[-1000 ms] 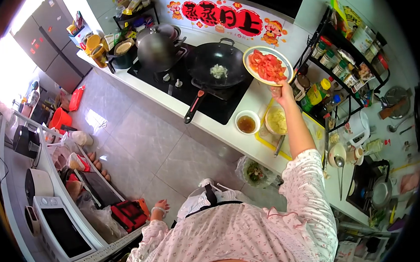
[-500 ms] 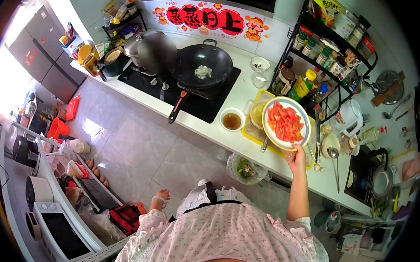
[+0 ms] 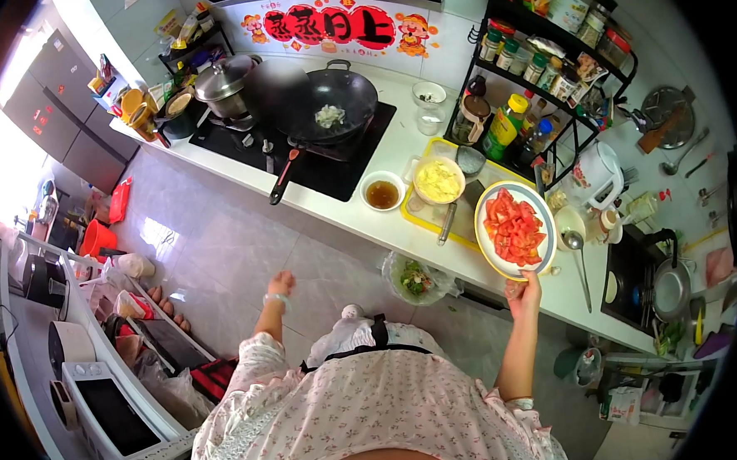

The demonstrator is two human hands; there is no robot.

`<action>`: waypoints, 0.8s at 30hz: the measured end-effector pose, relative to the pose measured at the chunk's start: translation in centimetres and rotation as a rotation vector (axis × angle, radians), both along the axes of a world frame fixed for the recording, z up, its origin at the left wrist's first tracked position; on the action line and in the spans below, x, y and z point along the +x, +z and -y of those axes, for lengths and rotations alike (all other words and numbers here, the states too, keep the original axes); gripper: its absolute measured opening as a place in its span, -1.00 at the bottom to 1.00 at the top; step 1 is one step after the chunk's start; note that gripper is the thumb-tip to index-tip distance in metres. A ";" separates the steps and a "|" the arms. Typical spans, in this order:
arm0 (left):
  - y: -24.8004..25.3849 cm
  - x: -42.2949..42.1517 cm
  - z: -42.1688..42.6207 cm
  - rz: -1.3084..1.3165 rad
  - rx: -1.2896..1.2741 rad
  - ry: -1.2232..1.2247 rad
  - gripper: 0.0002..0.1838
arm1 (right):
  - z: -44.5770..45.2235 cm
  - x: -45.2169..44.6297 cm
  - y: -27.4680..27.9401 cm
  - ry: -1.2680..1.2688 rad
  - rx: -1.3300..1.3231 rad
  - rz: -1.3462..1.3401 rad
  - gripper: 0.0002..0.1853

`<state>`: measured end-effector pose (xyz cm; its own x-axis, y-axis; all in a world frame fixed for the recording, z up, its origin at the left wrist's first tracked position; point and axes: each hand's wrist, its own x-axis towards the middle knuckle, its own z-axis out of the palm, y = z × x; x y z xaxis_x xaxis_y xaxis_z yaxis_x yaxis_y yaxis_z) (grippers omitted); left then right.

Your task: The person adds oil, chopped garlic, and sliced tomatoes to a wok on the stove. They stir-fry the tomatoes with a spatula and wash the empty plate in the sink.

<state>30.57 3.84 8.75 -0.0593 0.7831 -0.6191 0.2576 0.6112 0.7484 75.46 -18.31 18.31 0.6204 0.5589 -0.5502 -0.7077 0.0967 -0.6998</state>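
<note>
My right hand (image 3: pixel 523 293) grips the near rim of a white plate (image 3: pixel 488 253) with a blue and yellow edge. Chopped tomatoes (image 3: pixel 514 229) lie on it. The plate is over the right end of a yellow-edged cutting board (image 3: pixel 418 216). On the board are a bowl of yellow food (image 3: pixel 438 180) and a knife, partly covered. My left hand (image 3: pixel 280 284) is above the floor, away from the counter; its fingers are blurred. A black wok (image 3: pixel 353 97) on the stove holds pale chopped pieces (image 3: pixel 329 116). A bowl of brown liquid (image 3: pixel 382 193) sits left of the board.
A lidded steel pot (image 3: pixel 226 86) stands on the stove's left, and the wok handle (image 3: pixel 286 178) juts over the counter edge. A black spice rack (image 3: pixel 536 84) is behind the board. A bag-lined bin (image 3: pixel 414 279) stands below the counter. A microwave (image 3: pixel 115 410) is at lower left.
The plate of tomatoes has moved from beside the wok to the right and nearer my body, still in my right hand. My left hand has risen. The view has shifted right.
</note>
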 end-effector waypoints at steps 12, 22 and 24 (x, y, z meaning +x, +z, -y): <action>9.6 6.8 -11.3 0.584 0.154 0.237 -0.72 | 1.2 -1.7 0.9 -0.031 -0.018 -0.021 -0.58; 11.2 7.6 -12.3 0.681 0.205 0.336 -0.78 | 1.8 -3.0 0.9 -0.042 -0.002 -0.019 -0.70; 11.8 7.7 -12.6 0.679 0.232 0.346 -0.78 | 1.5 -3.5 1.6 -0.074 -0.062 0.011 -0.71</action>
